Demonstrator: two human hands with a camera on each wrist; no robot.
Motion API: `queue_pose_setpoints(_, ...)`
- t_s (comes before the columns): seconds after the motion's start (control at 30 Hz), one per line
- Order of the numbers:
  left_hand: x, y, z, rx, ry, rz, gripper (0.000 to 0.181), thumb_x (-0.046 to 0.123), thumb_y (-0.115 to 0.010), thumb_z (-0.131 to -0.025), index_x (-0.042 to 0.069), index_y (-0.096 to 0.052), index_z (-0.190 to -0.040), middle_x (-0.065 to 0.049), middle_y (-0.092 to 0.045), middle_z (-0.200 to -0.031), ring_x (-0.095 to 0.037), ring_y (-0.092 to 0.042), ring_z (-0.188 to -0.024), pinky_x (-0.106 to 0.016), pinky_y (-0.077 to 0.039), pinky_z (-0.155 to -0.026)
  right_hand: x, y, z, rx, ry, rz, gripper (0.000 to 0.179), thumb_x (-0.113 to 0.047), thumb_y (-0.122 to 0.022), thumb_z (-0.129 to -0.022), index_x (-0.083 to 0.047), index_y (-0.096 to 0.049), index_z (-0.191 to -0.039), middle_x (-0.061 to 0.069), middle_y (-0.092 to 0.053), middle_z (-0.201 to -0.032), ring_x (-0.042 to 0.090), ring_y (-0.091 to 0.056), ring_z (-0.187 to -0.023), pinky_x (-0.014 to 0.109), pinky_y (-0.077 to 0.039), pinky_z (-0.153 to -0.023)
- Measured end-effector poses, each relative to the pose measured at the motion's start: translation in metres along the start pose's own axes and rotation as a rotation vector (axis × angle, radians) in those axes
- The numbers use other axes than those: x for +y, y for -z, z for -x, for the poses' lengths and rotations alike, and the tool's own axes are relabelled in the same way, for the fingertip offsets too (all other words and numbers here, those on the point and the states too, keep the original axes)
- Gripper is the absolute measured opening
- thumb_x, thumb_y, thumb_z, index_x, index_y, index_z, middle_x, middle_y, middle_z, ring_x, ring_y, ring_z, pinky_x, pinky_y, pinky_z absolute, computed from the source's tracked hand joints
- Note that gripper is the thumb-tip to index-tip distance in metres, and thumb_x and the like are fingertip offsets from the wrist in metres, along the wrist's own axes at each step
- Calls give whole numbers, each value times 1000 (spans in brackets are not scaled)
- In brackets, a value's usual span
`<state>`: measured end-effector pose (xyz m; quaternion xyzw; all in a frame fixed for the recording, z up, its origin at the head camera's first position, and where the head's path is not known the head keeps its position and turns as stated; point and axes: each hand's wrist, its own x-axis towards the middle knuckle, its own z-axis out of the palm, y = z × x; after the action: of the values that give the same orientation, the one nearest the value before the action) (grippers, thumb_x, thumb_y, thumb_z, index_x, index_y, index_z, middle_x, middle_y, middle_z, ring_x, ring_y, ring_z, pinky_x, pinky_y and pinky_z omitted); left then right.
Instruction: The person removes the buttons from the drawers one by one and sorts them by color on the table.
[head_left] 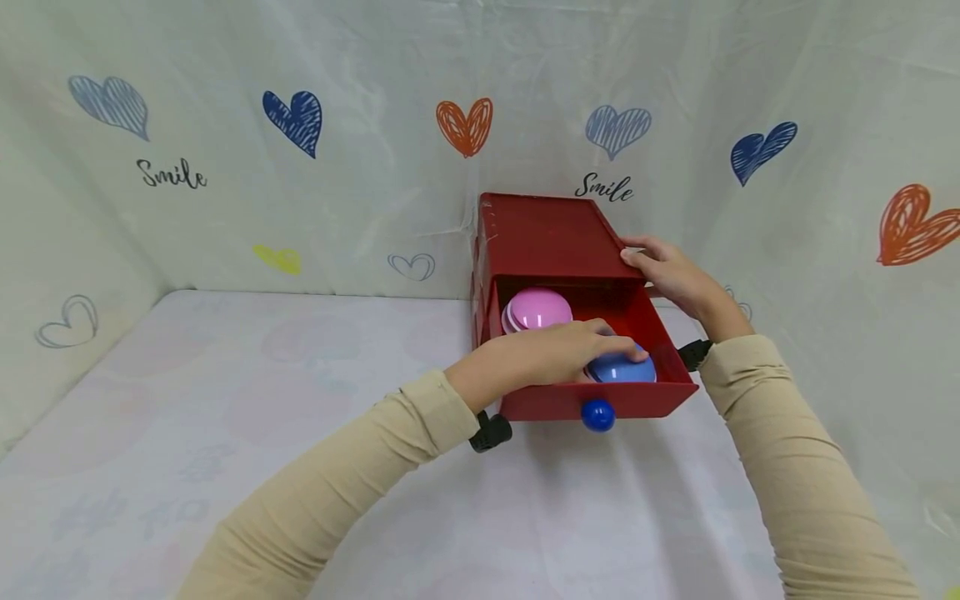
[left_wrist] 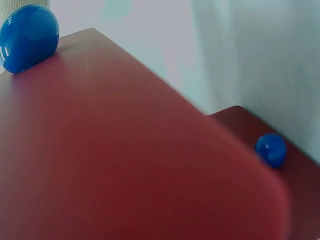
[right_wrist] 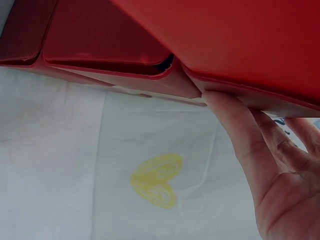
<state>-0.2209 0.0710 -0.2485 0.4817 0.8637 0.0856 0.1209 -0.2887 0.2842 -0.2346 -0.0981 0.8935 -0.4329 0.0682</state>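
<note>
A red drawer cabinet (head_left: pixel 551 237) has its top drawer (head_left: pixel 543 402) pulled out, with a blue knob (head_left: pixel 597 415) on the front. Inside lie a pink round container (head_left: pixel 542 307) with a pale band and a blue round container (head_left: pixel 621 367). My left hand (head_left: pixel 558 350) reaches over the drawer, its fingers over the blue container; its underside is hidden. The left wrist view catches only the drawer front (left_wrist: pixel 125 140). At the cabinet's right side, my right hand (head_left: pixel 670 271) touches the upper edge, fingers extended against the side in the right wrist view.
A second blue knob (left_wrist: pixel 271 150) sits on another red drawer front. The cabinet stands on a white-covered table (head_left: pixel 300 400), close to a pale curtain (head_left: pixel 360 192) printed with hearts. Black wrist cameras hang by both wrists.
</note>
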Motion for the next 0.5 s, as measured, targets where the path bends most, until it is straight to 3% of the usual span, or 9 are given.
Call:
queue_pose_setpoints(0.23,1,1,-1,11,-20,-55,61,31,-58,-91,32,-29,-145,-5,-42,-140,-17,-43,-124,-31,-47,-96,0,-1,2,3,-5,-11,64,-42,-40,-97,-12,-18,-148,22,-35,-143,40,-45,-122,55,-39,-99)
queue_pose_setpoints(0.5,-2,2,0,34,14,-38,63,35,-61,-88,35,-30,-143,-4,-41,-140,-17,-43,-125,-32,-49,-94,0,1,-1,-3,-15,-34,62,-41,-38,-98,-11,-19,-148,23,-35,-143,40,-43,-123,57,-38,-100)
